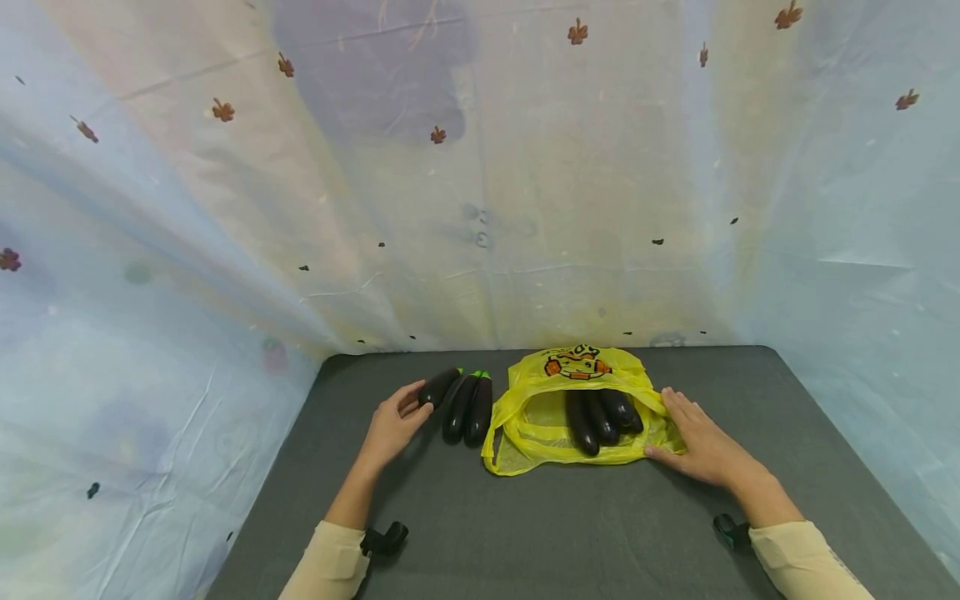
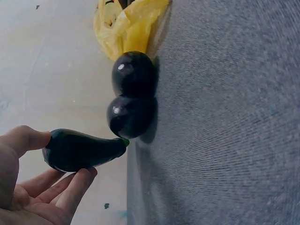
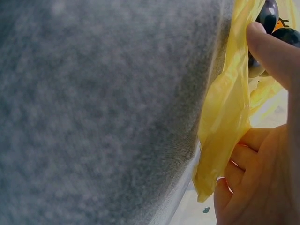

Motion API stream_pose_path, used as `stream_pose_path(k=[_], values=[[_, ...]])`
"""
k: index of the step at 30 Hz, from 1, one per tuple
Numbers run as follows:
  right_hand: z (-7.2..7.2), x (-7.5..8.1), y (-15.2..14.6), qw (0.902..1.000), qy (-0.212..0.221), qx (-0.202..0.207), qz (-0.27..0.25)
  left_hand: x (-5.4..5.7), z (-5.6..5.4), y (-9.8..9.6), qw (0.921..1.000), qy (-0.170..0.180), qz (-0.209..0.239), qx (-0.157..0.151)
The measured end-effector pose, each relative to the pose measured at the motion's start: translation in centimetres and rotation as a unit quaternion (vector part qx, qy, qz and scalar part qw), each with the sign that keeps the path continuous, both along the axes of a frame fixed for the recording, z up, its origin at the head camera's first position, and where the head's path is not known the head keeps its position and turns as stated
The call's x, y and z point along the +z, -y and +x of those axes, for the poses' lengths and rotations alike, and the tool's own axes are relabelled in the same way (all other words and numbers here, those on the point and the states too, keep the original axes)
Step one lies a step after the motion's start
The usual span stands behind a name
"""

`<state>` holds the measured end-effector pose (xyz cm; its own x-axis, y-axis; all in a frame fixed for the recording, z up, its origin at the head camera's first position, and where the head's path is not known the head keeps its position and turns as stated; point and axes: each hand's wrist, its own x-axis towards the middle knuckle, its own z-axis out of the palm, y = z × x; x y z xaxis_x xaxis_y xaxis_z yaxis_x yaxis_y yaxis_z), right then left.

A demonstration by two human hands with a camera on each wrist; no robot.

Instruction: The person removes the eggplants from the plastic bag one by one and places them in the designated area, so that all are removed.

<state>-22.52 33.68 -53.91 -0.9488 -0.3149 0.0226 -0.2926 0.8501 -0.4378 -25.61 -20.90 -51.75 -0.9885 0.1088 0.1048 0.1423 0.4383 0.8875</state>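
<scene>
In the head view my left hand [image 1: 393,423] holds a dark purple eggplant [image 1: 439,387] with a green tip between thumb and fingers. The left wrist view shows that eggplant [image 2: 84,150] raised off the table. Two more eggplants [image 1: 456,410] lie side by side just right of it. Further right, a yellow plastic bag [image 1: 517,400] with a printed cartoon lies with its mouth towards me, several eggplants [image 1: 592,417] inside. Against the bag's right end rests my right hand [image 1: 701,442], thumb and fingers spread wide; in the right wrist view the thumb touches the bag's rim [image 3: 229,98].
Everything lies on a dark grey tabletop [image 1: 525,533]. A pale plastic sheet [image 1: 562,208] with small leaf prints hangs behind the table and along both sides. Black straps with cameras [image 1: 385,540] are worn on both wrists.
</scene>
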Motion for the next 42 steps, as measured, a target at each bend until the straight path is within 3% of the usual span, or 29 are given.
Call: stream_pose_path(k=[11, 27, 42], values=[[0.0, -0.1, -0.1, 1.0000, -0.005, 0.000, 0.007, -0.9, -0.4, -0.1, 0.9999, 0.006, -0.010, -0.005], [0.0, 0.1, 0.0, 1.0000, 0.000, -0.001, 0.003, -1.4, 0.7, -1.0, 0.9946, 0.003, -0.103, 0.016], [0.1, 0.2, 0.0, 0.9999, -0.010, 0.001, 0.004, -1.5, 1.3, -1.1, 0.9917, 0.009, -0.127, 0.019]])
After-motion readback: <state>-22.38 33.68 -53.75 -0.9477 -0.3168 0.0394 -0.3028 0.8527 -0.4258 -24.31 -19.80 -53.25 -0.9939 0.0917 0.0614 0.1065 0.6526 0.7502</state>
